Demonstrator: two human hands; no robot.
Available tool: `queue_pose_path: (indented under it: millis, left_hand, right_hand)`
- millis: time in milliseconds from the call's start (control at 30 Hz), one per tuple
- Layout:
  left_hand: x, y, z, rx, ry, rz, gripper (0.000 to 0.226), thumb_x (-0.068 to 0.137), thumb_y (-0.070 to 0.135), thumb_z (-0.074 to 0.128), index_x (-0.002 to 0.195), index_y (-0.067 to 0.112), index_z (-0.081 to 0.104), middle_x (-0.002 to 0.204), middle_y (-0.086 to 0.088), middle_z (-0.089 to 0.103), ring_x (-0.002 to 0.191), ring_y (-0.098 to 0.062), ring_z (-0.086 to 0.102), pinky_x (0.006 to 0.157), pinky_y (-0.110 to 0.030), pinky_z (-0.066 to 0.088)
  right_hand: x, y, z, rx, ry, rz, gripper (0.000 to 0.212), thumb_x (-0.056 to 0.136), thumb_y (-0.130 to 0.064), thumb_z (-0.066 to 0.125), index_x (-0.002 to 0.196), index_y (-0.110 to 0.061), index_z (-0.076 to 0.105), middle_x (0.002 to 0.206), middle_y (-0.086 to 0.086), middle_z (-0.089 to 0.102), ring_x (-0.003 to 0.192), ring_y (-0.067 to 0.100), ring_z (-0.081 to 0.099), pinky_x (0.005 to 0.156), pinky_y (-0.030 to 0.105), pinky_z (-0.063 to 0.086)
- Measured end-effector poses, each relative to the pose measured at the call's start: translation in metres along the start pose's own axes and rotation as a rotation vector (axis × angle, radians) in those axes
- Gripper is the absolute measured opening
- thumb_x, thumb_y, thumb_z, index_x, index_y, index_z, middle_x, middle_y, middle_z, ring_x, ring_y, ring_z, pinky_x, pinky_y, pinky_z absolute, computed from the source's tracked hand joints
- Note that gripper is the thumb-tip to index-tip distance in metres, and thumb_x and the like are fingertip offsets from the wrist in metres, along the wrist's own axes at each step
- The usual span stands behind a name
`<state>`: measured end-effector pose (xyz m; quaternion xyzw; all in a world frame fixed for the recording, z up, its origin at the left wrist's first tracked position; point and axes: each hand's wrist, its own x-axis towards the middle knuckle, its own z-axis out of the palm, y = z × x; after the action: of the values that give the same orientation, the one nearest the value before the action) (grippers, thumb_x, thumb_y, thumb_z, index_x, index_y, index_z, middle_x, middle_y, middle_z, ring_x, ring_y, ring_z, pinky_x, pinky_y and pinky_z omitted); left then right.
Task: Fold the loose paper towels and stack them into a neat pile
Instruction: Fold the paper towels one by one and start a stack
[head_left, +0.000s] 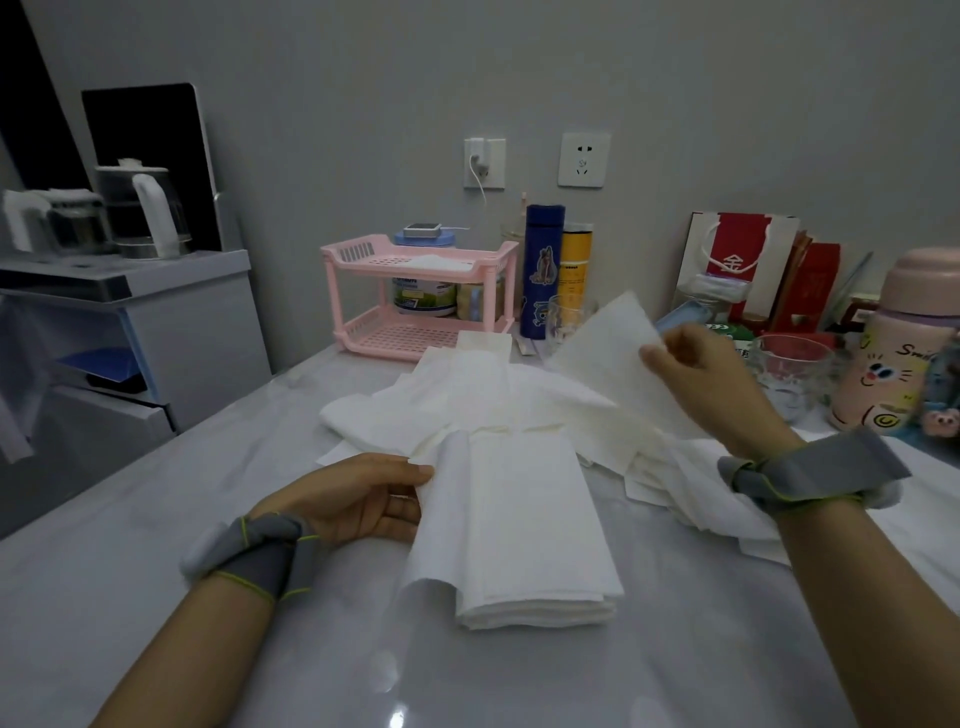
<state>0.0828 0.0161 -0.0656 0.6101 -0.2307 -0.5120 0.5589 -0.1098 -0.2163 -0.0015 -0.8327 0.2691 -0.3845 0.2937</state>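
Observation:
A neat pile of folded white paper towels (540, 530) lies on the grey table in front of me. My left hand (358, 496) pinches the left edge of the pile's top sheet, which curls up off the pile. Behind the pile spreads a loose heap of unfolded paper towels (467, 405). My right hand (711, 384) is raised above the heap's right side and pinches one loose paper towel (602, 343), which hangs in the air and slants down to the heap.
A pink two-tier rack (415, 291) stands behind the heap. A blue flask (540, 270), a glass cup (789, 369) and a pink thermos (893, 343) crowd the back right. A water dispenser cabinet (130, 312) stands at the left edge.

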Motion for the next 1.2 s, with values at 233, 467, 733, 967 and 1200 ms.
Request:
queue_pose_path:
  millis: [233, 467, 733, 967, 1200]
  left_hand:
    - [-0.002, 0.002, -0.006, -0.155, -0.013, 0.049, 0.025, 0.071, 0.013, 0.061, 0.093, 0.004, 0.069, 0.082, -0.012, 0.069, 0.065, -0.023, 0.069, 0.056, -0.031, 0.058]
    - [-0.005, 0.006, -0.010, -0.185, 0.014, 0.100, 0.013, 0.070, 0.010, 0.059, 0.075, 0.008, 0.071, 0.074, -0.006, 0.068, 0.058, -0.018, 0.067, 0.052, -0.025, 0.056]
    - [-0.005, 0.004, -0.012, -0.189, 0.001, 0.113, 0.022, 0.069, 0.011, 0.061, 0.090, 0.007, 0.066, 0.084, -0.008, 0.067, 0.068, -0.020, 0.065, 0.062, -0.026, 0.056]
    - [-0.008, 0.007, -0.004, -0.240, -0.038, 0.169, 0.023, 0.074, 0.009, 0.055, 0.077, 0.006, 0.077, 0.082, -0.007, 0.073, 0.070, -0.016, 0.071, 0.064, -0.025, 0.058]
    - [-0.019, 0.014, 0.000, -0.353, -0.248, 0.179, 0.070, 0.081, 0.055, 0.049, 0.123, 0.000, 0.059, 0.124, -0.016, 0.061, 0.102, -0.028, 0.064, 0.090, -0.036, 0.050]
  right_hand:
    - [-0.011, -0.050, -0.022, 0.394, -0.152, 0.152, 0.014, 0.096, -0.019, 0.047, 0.107, -0.020, 0.056, 0.089, -0.006, 0.063, 0.078, 0.013, 0.062, 0.061, 0.023, 0.048]
    - [-0.026, -0.066, -0.040, 0.988, -0.407, 0.459, 0.016, 0.090, -0.017, 0.050, 0.098, -0.015, 0.064, 0.085, 0.006, 0.074, 0.072, 0.023, 0.072, 0.050, 0.033, 0.056]
    - [-0.065, -0.034, -0.012, 0.761, -0.321, 0.635, 0.017, 0.095, -0.010, 0.045, 0.090, -0.015, 0.060, 0.069, 0.001, 0.073, 0.056, 0.015, 0.069, 0.042, 0.026, 0.051]
    - [-0.077, -0.023, -0.006, 0.774, -0.360, 0.644, 0.020, 0.093, -0.006, 0.048, 0.078, -0.014, 0.059, 0.057, -0.005, 0.069, 0.049, 0.010, 0.066, 0.036, 0.019, 0.047]
    - [-0.078, -0.021, 0.001, 0.749, -0.329, 0.661, 0.023, 0.094, -0.007, 0.048, 0.074, -0.016, 0.056, 0.055, -0.004, 0.068, 0.048, 0.012, 0.066, 0.037, 0.022, 0.049]
